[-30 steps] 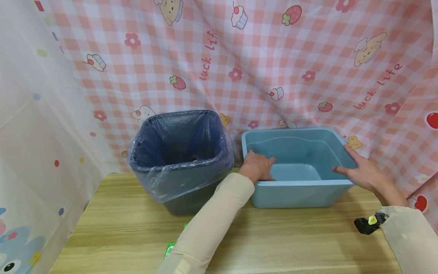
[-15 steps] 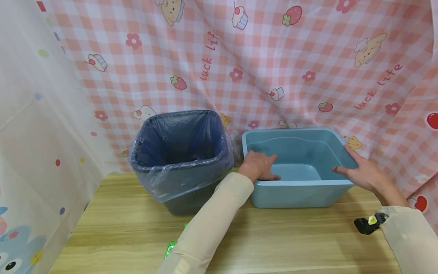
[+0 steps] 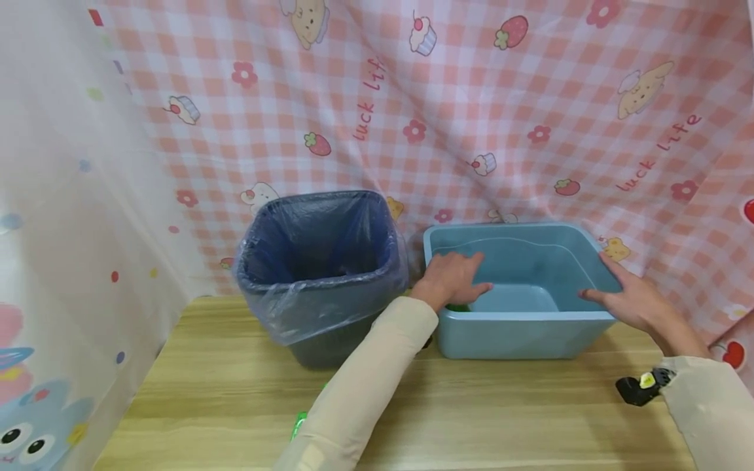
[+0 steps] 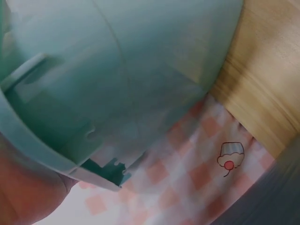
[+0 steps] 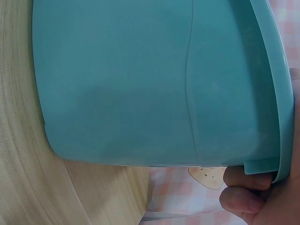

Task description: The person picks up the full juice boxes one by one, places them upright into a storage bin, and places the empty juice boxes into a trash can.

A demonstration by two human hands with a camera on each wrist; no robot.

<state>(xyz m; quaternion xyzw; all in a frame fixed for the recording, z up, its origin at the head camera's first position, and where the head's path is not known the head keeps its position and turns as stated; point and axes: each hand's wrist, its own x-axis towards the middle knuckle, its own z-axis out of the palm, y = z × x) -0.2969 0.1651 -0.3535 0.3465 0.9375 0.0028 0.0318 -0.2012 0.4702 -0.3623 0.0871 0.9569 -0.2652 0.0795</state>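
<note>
A light blue plastic tub (image 3: 506,337) stands on the wooden table. My left hand (image 3: 452,278) reaches over its left end, with thumb and index finger spread apart above the inside. Just beneath the palm, at the near left inside corner, a small green patch (image 3: 458,307) shows; most of it is hidden. At the other end my right hand (image 3: 636,297) grips the tub's right rim. In the right wrist view its curled fingers (image 5: 241,199) lie under the rim's edge. The left wrist view shows the tub's outer end wall (image 4: 131,70) and part of the left hand (image 4: 28,187).
Left of the tub stands a dark bin (image 3: 318,350) lined with a blue translucent bag (image 3: 318,226). A green wrapper (image 3: 298,424) lies on the table (image 3: 224,405), partly behind the left sleeve (image 3: 365,386). Behind hangs a pink checked cloth (image 3: 377,131).
The left thumb has moved up and away from the tub's near rim, and the green patch has come into sight under the palm. The right hand keeps its place. The head view has shifted slightly.
</note>
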